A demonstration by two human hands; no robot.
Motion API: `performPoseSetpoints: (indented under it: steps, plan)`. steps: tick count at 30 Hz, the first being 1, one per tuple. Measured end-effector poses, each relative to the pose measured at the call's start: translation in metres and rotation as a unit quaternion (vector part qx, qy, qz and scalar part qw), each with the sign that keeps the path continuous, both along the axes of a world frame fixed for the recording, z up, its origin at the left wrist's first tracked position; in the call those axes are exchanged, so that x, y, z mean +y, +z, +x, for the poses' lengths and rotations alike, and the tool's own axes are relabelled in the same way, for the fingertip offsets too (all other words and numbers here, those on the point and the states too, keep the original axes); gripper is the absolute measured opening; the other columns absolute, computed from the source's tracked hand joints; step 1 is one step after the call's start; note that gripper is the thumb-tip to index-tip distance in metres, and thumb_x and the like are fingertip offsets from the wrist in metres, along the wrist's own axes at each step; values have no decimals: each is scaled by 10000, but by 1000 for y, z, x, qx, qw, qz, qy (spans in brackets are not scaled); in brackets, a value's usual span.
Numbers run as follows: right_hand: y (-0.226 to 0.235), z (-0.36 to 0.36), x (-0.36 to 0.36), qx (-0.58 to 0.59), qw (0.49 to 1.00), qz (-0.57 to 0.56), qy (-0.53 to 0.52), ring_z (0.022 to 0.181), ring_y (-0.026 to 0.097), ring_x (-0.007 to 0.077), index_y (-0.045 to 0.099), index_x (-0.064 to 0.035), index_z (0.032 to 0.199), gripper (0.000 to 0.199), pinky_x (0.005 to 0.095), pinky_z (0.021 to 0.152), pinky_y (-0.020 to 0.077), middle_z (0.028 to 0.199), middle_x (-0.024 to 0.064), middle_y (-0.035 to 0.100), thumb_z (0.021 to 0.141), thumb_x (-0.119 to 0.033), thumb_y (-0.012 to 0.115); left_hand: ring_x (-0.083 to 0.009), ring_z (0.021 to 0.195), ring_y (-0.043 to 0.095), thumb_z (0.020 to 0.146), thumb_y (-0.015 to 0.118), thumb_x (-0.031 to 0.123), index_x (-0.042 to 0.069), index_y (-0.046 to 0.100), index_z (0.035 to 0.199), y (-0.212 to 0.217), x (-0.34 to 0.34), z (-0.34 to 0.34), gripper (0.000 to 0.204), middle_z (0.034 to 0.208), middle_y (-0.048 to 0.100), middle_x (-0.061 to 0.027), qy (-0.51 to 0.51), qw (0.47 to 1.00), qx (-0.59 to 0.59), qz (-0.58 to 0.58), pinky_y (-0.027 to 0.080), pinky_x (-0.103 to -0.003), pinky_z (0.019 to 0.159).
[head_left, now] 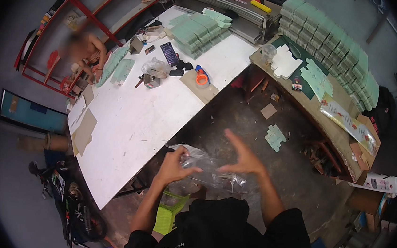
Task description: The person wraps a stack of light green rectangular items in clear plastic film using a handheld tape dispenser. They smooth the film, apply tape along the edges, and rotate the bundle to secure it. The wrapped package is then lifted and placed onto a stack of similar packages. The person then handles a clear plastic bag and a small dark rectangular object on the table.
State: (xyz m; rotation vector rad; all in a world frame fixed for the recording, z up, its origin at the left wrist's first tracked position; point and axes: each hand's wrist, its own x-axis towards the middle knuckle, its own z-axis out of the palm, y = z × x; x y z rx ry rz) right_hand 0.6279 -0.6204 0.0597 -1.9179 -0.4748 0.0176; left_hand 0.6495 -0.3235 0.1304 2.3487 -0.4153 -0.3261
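Observation:
A clear plastic bag (207,164) hangs crumpled in front of my body, past the near edge of the white table. My left hand (174,166) has its fingers curled at the bag's left edge, with the thumb stretched to the right. On the bag's other side, my right hand (245,160) is open, its fingers spread and raised and its thumb pointing left, close to the plastic. Part of the bag's lower side is lost in glare and against the dark floor.
The white table (132,123) bears stacks of green folded cartons (199,32), a phone (169,54) and orange tape (202,79). A side table (342,132) holds more carton stacks (325,45). Below me is a green stool (168,213). Another person (84,52) works at the far left.

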Motion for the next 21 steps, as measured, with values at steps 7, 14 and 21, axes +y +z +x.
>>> performPoseSetpoints:
  steps: [7, 14, 21]
  plan:
    - [16, -1, 98, 57, 997, -2, -50, 782, 680, 382, 690, -39, 966, 154, 449, 703, 530, 832, 205, 673, 845, -132, 711, -396, 922, 658, 642, 667, -73, 52, 583, 1151, -39, 41, -23, 530, 961, 657, -171, 84, 969, -161, 168, 517, -502, 775]
    - [61, -42, 136, 21, 984, 47, -171, 651, 661, 343, 681, -15, 927, 89, 416, 605, 508, 729, 184, 657, 857, -62, 654, -359, 942, 712, 746, 665, 4, 74, 729, 1057, -133, 108, -105, 325, 974, 738, -182, 318, 941, -72, 92, 553, -437, 845]
    - [-4, -128, 109, -147, 947, -143, -248, 717, 686, 364, 649, -39, 1008, 176, 463, 605, 504, 778, 189, 662, 838, -72, 678, -312, 833, 740, 791, 733, 61, 23, 731, 1018, -218, 197, -257, 230, 899, 757, -165, 463, 884, -65, -13, 570, -397, 785]
